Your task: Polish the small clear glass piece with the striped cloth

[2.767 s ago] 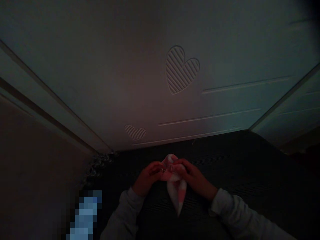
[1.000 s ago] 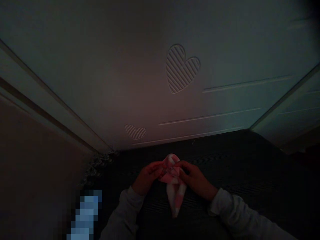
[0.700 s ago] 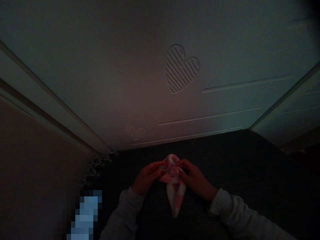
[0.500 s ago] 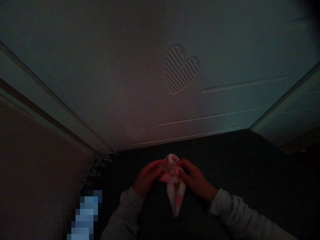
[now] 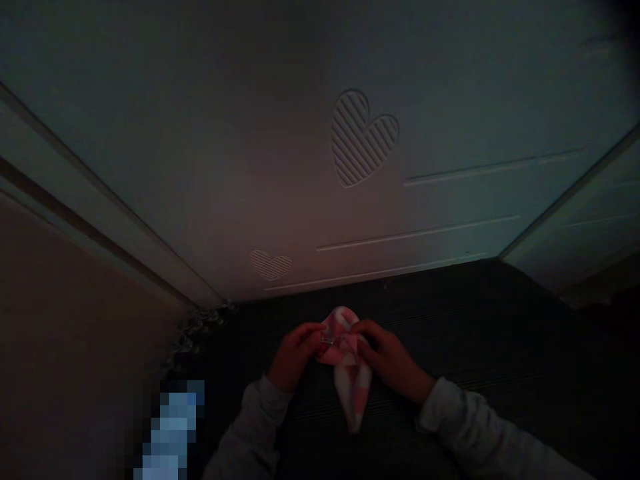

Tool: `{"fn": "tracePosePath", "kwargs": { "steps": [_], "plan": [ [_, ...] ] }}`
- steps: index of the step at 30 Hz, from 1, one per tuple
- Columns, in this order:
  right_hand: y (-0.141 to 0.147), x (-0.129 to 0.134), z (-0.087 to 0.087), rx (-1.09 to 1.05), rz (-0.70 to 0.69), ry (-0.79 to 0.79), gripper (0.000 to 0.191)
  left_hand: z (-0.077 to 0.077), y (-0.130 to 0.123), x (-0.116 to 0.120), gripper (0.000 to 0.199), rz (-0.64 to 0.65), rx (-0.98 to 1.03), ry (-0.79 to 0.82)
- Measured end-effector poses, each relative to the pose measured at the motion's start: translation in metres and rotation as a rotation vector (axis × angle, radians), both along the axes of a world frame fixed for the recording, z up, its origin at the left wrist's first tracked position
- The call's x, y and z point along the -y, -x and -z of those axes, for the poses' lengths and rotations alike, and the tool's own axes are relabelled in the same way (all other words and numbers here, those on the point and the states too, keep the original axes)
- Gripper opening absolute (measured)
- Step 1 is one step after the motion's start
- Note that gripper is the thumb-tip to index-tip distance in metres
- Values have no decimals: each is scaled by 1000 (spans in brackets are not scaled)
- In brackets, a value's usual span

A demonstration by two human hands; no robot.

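Observation:
A pink-and-white cloth [image 5: 351,390], gathered and knotted or folded in the middle, lies on the dark surface, with a loop at the top and a tail pointing toward me. My left hand [image 5: 295,357] is closed on its left side, the fingertips beside a small shiny piece [image 5: 327,341], perhaps a clip; its exact kind is too dim to tell. From the right, my right hand [image 5: 390,360] pinches the folded middle of the cloth between thumb and fingers. Folds partly hide the fingertips of both hands.
Behind the dark, wood-grained surface [image 5: 450,347] stands a pale panel [image 5: 280,133] with carved hearts and grooves. A heap of small dark, shiny loops [image 5: 195,327] lies at the left corner. A blurred-out bluish patch [image 5: 170,433] covers the lower left.
The fingers of my left hand have shifted slightly, leaving more of the small shiny piece in view. My right hand and the cloth are almost unchanged.

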State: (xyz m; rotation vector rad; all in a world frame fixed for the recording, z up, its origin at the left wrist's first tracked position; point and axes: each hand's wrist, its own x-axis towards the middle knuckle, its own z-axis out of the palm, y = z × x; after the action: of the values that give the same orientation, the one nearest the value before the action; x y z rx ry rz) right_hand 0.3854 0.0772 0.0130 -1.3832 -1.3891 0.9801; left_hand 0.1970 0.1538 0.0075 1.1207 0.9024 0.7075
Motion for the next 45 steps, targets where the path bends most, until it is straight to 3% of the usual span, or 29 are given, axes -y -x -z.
{"fn": "tracePosePath", "kwargs": {
  "steps": [10,27,36,45],
  "plan": [
    [0,-1,2,-27,8,28,15,-1,1,0,32,11,-19,-17],
    [-1,-2,5,-77,-9,50,14,-3,3,-1,37,76,81,18],
    [0,-1,1,-84,4,60,17,5,2,-1,40,-10,40,-47],
    [0,0,2,-112,17,57,17,-7,-3,5,35,-10,-57,-53]
  ]
}}
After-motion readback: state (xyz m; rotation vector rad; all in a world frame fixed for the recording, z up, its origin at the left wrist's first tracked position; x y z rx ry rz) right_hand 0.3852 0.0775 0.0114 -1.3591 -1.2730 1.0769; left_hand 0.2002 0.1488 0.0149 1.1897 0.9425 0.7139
